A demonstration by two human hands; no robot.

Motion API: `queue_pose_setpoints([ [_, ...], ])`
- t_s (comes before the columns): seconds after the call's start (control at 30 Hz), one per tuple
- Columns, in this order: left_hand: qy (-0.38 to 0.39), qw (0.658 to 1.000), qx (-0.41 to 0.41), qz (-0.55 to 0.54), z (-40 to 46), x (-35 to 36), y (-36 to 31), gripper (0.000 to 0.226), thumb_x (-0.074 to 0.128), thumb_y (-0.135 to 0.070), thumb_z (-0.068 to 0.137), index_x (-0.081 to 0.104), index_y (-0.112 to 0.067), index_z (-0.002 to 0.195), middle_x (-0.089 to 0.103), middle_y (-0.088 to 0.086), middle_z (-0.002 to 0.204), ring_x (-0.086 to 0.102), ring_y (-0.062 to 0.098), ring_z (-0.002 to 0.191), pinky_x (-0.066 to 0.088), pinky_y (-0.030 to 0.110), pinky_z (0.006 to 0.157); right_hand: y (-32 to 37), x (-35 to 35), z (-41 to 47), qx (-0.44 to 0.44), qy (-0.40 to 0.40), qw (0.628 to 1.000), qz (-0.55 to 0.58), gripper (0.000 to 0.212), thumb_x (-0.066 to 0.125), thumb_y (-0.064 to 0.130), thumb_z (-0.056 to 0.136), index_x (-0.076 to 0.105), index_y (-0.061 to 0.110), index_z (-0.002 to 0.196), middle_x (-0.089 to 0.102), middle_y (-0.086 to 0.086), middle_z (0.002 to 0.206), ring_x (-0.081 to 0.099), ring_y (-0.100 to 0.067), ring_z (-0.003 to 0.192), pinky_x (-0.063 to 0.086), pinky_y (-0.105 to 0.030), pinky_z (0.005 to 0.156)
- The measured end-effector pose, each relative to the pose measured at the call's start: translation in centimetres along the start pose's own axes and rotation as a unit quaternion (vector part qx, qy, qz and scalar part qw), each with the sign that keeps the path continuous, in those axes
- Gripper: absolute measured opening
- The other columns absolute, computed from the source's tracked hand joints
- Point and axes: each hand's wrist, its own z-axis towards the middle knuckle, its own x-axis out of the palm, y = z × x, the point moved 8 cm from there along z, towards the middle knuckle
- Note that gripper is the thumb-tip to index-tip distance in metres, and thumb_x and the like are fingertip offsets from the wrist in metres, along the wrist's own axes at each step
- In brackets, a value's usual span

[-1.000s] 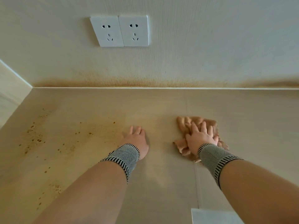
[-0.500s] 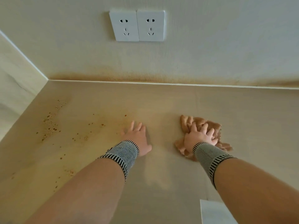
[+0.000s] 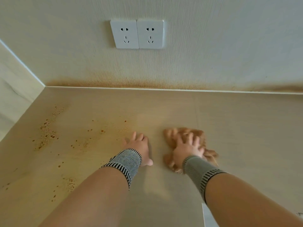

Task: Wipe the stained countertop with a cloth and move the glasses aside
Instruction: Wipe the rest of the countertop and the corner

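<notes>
The right hand [image 3: 186, 149] lies palm down on the crumpled tan cloth [image 3: 185, 136], its fingers [image 3: 196, 141] spread and fairly straight, pressing the cloth onto the beige tabletop [image 3: 246, 128] right of centre, with the forearm reaching in from the lower right and a grey wrist band [image 3: 199, 171] above it. The left hand [image 3: 139, 146] rests flat on the tabletop just beside the cloth, apart from it, fingers extended and holding nothing, thumb out to the right. Brown stain specks [image 3: 47, 133] dot the tabletop to the left, and two white sockets [image 3: 136, 34] sit on the wall behind.
</notes>
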Motion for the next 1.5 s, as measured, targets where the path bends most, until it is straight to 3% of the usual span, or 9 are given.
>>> queue_pose_setpoints([
  [0.13, -0.007, 1.0, 0.0, 0.001, -0.2, -0.2, 0.0, 0.102, 0.066, -0.052, 0.084, 0.005, -0.017, 0.158, -0.007, -0.001, 0.166, -0.015, 0.027, 0.15, 0.003, 0.063, 0.118, 2.6, 1.1, -1.1, -0.214, 0.011, 0.971, -0.104, 0.071, 0.044, 0.026, 0.098, 0.006, 0.049, 0.154, -0.017, 0.005, 0.164, -0.018, -0.025, 0.15, -0.003, -0.056, 0.12],
  [0.37, 0.014, 1.0, -0.008, -0.001, -0.3, 0.0, 0.0, 0.109, 0.068, -0.054, 0.083, -0.002, -0.018, 0.158, -0.01, -0.001, 0.165, -0.013, 0.029, 0.15, 0.002, 0.066, 0.116, -4.6, -1.4, 0.6, 0.075, -0.013, 0.997, 0.005, 0.077, 0.048, 0.037, 0.098, 0.0, 0.036, 0.157, -0.014, -0.01, 0.164, -0.01, -0.038, 0.15, 0.009, -0.06, 0.119],
  [0.57, 0.017, 1.0, -0.017, -0.005, -0.3, -0.1, -0.1, 0.107, 0.068, -0.052, 0.084, -0.001, -0.018, 0.158, -0.011, -0.003, 0.165, -0.017, 0.029, 0.15, 0.001, 0.063, 0.117, 3.3, 1.5, -1.9, -0.235, 0.02, 0.965, -0.118, 0.067, 0.041, 0.035, 0.1, 0.003, 0.048, 0.154, -0.017, 0.004, 0.164, -0.018, -0.025, 0.15, -0.005, -0.055, 0.118],
  [0.83, 0.007, 0.999, -0.036, 0.019, -0.6, -0.2, -0.1, 0.11, 0.067, -0.058, 0.082, -0.002, -0.02, 0.158, -0.009, -0.004, 0.165, -0.019, 0.032, 0.149, 0.003, 0.066, 0.116, -6.2, -1.5, 1.1, 0.073, -0.027, 0.997, -0.014, 0.067, 0.03, 0.049, 0.101, -0.003, 0.033, 0.157, -0.014, -0.013, 0.164, -0.008, -0.041, 0.149, 0.009, -0.062, 0.118],
  [1.03, -0.032, 0.998, -0.059, -0.004, -1.7, 0.3, 0.3, 0.105, 0.064, -0.058, 0.083, 0.0, -0.021, 0.158, -0.01, -0.003, 0.165, -0.02, 0.031, 0.149, 0.003, 0.063, 0.117, 2.2, 2.1, -3.3, -0.265, 0.025, 0.955, -0.131, 0.065, 0.039, 0.042, 0.1, 0.004, 0.047, 0.154, -0.017, 0.004, 0.164, -0.019, -0.027, 0.15, -0.004, -0.058, 0.118],
  [1.17, -0.017, 0.997, -0.076, 0.009, -3.7, 1.2, 0.6, 0.107, 0.063, -0.06, 0.084, -0.003, -0.02, 0.158, -0.012, -0.002, 0.165, -0.017, 0.03, 0.149, 0.004, 0.065, 0.115, -5.0, -1.2, -0.6, -0.064, -0.014, 0.996, -0.052, 0.077, 0.042, 0.062, 0.093, 0.003, 0.041, 0.156, -0.011, -0.001, 0.165, -0.01, -0.035, 0.15, 0.011, -0.065, 0.117],
  [1.27, 0.001, 0.997, -0.082, 0.016, -4.7, 2.2, 0.8, 0.109, 0.063, -0.062, 0.083, -0.004, -0.02, 0.158, -0.014, -0.002, 0.164, -0.018, 0.029, 0.149, 0.004, 0.067, 0.115, -6.0, -0.6, -0.2, 0.055, -0.017, 0.998, -0.004, 0.073, 0.035, 0.053, 0.099, -0.003, 0.033, 0.157, -0.014, -0.012, 0.164, -0.009, -0.042, 0.149, 0.012, -0.066, 0.116],
  [1.4, 0.013, 0.997, -0.074, -0.005, -5.2, 3.6, 0.2, 0.108, 0.067, -0.057, 0.082, -0.001, -0.02, 0.158, -0.009, -0.005, 0.165, -0.018, 0.027, 0.15, 0.003, 0.067, 0.115, 0.9, 3.0, -3.3, -0.206, 0.02, 0.973, -0.105, 0.07, 0.039, 0.032, 0.101, -0.003, 0.042, 0.156, -0.021, -0.004, 0.163, -0.018, -0.035, 0.149, -0.001, -0.064, 0.118],
  [1.5, 0.018, 0.997, -0.078, -0.014, -5.1, 3.7, 0.2, 0.106, 0.068, -0.053, 0.083, 0.001, -0.02, 0.158, -0.008, -0.007, 0.165, -0.017, 0.027, 0.15, 0.003, 0.067, 0.115, 0.7, 2.7, -3.8, -0.317, 0.023, 0.935, -0.159, 0.064, 0.04, 0.041, 0.1, 0.007, 0.047, 0.155, -0.015, 0.006, 0.164, -0.017, -0.025, 0.15, -0.004, -0.056, 0.119],
])
